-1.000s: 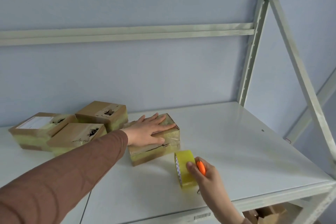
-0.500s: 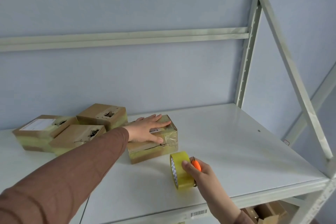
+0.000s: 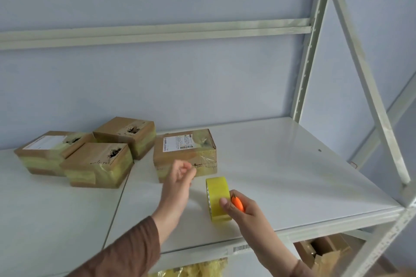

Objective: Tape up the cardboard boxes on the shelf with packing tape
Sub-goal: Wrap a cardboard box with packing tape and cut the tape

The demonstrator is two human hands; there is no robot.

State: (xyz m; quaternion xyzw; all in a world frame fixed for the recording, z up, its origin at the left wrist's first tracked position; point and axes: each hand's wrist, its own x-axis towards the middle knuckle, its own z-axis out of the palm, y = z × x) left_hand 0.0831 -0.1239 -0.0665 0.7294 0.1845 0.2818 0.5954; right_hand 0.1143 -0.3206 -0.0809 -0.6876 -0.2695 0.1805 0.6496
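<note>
Person with a tape roll before a half-taped box on a white metal shelf (image 3: 281, 164).

Right hand (image 3: 242, 209) grips the light, rigid yellow packing-tape roll (image 3: 218, 198) and an orange cutter (image 3: 238, 204); left hand (image 3: 180, 175), fingers loosely curled, holds nothing. The labelled brown cardboard box (image 3: 184, 153) sits at eleven o'clock from the roll; its glossy taped sides look slippery.

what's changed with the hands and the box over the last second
The left hand lifted off the labelled box and drew back toward its near face, fingers curled. The right hand still grips the tape roll and orange cutter. The three boxes stayed put.
</note>
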